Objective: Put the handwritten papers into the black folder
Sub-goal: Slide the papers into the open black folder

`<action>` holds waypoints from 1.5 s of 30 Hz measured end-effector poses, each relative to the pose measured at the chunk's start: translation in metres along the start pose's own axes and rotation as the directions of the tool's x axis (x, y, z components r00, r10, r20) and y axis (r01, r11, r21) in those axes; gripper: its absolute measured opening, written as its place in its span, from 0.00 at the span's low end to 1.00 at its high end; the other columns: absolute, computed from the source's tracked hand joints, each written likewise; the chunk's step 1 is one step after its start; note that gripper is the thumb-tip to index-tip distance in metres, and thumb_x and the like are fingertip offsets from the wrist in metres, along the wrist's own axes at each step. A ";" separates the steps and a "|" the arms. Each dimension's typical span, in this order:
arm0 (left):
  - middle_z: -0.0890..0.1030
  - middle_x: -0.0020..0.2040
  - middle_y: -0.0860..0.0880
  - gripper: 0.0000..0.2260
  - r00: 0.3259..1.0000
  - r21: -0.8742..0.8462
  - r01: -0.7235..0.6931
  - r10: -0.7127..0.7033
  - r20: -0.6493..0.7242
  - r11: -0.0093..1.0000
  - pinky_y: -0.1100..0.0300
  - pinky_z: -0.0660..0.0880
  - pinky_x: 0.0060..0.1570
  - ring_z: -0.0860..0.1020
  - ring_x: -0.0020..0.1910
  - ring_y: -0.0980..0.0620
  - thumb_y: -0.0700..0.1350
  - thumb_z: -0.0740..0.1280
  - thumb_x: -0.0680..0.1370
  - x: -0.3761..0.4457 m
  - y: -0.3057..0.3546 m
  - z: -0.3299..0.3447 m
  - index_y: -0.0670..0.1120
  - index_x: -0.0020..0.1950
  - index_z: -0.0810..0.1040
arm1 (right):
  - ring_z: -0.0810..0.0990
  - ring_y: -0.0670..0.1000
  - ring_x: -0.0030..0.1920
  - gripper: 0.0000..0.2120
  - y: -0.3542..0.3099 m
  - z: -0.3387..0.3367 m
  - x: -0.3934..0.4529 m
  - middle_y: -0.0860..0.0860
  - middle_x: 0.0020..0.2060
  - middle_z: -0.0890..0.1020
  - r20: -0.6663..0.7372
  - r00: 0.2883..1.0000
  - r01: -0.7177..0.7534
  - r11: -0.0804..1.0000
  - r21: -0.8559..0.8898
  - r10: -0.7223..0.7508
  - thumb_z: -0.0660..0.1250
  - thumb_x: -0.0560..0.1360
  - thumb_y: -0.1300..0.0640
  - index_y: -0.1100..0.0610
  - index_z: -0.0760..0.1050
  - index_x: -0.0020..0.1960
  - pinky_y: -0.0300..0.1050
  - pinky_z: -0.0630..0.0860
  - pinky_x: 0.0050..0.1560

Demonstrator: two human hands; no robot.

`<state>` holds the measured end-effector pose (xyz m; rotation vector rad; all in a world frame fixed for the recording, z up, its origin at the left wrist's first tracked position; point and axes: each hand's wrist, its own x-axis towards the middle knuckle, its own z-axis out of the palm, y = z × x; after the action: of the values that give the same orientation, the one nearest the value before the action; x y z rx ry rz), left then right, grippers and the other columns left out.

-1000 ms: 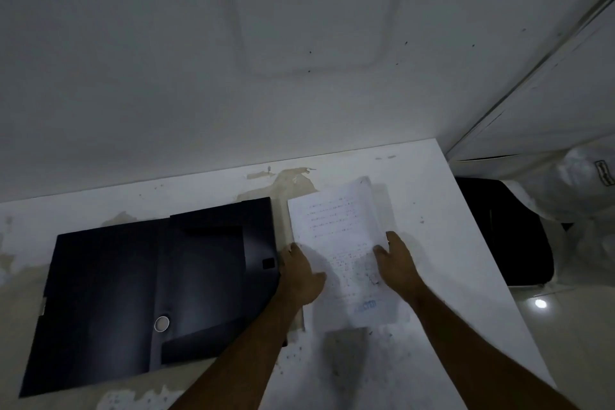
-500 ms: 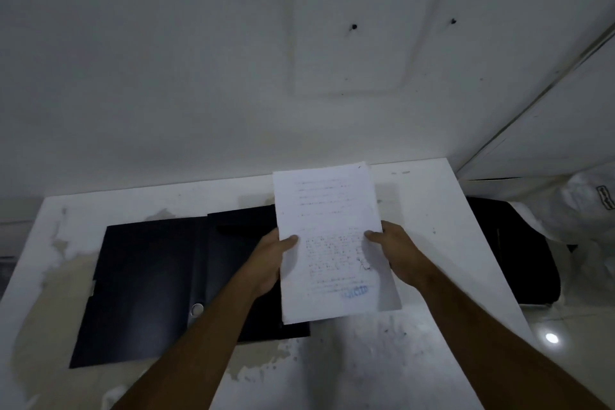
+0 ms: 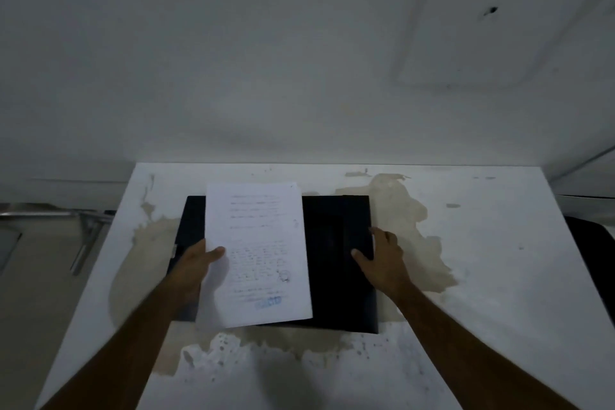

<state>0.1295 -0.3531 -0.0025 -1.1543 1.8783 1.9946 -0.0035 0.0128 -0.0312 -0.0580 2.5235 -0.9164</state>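
Note:
The black folder (image 3: pixel 336 263) lies open and flat on the white table (image 3: pixel 482 276). White handwritten papers (image 3: pixel 259 243) with a blue stamp near the bottom hover over the folder's left half. My left hand (image 3: pixel 196 266) grips their left edge, thumb on top. My right hand (image 3: pixel 382 256) rests on the folder's right edge with fingers spread, holding nothing. The papers cover most of the folder's left half.
The tabletop has large worn beige patches (image 3: pixel 406 220) around the folder. A bare wall (image 3: pixel 299 60) rises right behind the table. A metal frame (image 3: pixel 83 226) stands off the left edge and a dark object (image 3: pixel 595 250) off the right edge.
The papers have moved left from beside the folder to above its left half. My right hand has let go of them and come down on the folder's right edge.

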 end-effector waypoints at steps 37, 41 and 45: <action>0.78 0.67 0.43 0.19 0.982 0.116 0.133 -0.147 0.118 0.984 0.53 0.75 0.59 0.79 0.56 0.47 0.38 0.63 0.83 0.066 -0.031 0.049 0.40 0.75 0.70 | 0.57 0.64 0.75 0.43 0.000 0.069 -0.004 0.55 0.79 0.54 -0.072 0.988 -0.151 0.971 -0.186 0.140 0.68 0.74 0.42 0.48 0.46 0.79 0.69 0.62 0.69; 0.77 0.70 0.41 0.19 0.980 0.180 0.118 -0.144 0.134 0.976 0.51 0.73 0.66 0.77 0.63 0.44 0.38 0.61 0.83 0.063 -0.034 0.091 0.40 0.75 0.70 | 0.55 0.64 0.76 0.41 0.004 0.071 -0.005 0.57 0.79 0.54 -0.084 0.990 -0.129 0.973 -0.192 0.114 0.66 0.75 0.42 0.49 0.47 0.79 0.67 0.57 0.72; 0.78 0.68 0.44 0.19 0.986 0.282 0.095 -0.130 0.107 0.955 0.51 0.75 0.62 0.78 0.61 0.45 0.40 0.60 0.83 0.056 -0.035 0.131 0.41 0.74 0.71 | 0.51 0.63 0.78 0.41 0.008 0.072 -0.005 0.58 0.79 0.52 -0.075 0.994 -0.095 0.981 -0.169 0.083 0.64 0.77 0.42 0.50 0.45 0.80 0.65 0.53 0.75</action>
<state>0.0586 -0.2485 -0.0764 -1.0107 1.9065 1.6396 0.0322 -0.0233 -0.0826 0.0322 2.6401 -0.6739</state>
